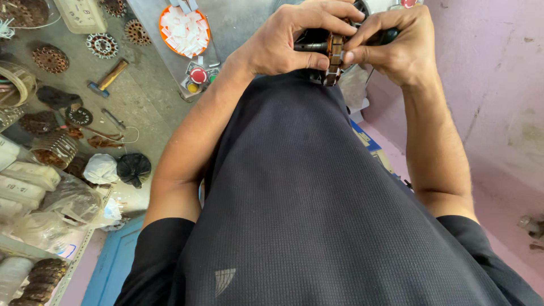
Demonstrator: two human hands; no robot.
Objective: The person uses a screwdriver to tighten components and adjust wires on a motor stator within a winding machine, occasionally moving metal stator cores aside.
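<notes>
- A small motor core (pixel 334 56), a stack of brownish metal plates with a dark steel shaft poking out to the left, sits at the top centre of the frame, held between both hands just above the person's dark shirt (pixel 306 198).
- The left hand (pixel 294 37) wraps over the shaft side; its grip is narrow and closed on the core, thumb pressed under the stack.
- The right hand (pixel 391 42) comes in from the upper right, fingertips pinched tight on the core's right edge, so both grips hold the same piece.
- The shirt is a fine waffle-knit fabric and fills the middle and lower frame, hiding whatever lies right under the hands.
- In the upper middle, a grey metal machine panel (pixel 238 22) carries a round orange dish (pixel 184 29) of white paper slips and a red push button (pixel 198 75).
- On the rough grey worktop (pixel 141 96) at upper left lie a wooden-handled hammer (pixel 107 78), round slotted laminations (pixel 102 45) and rusty wound cores, closely scattered with little free room.
- Plastic-wrapped bundles (pixel 68 198) crowd the left edge.
- A smooth pink wall (pixel 493 85) closes the right side, near the right forearm.
</notes>
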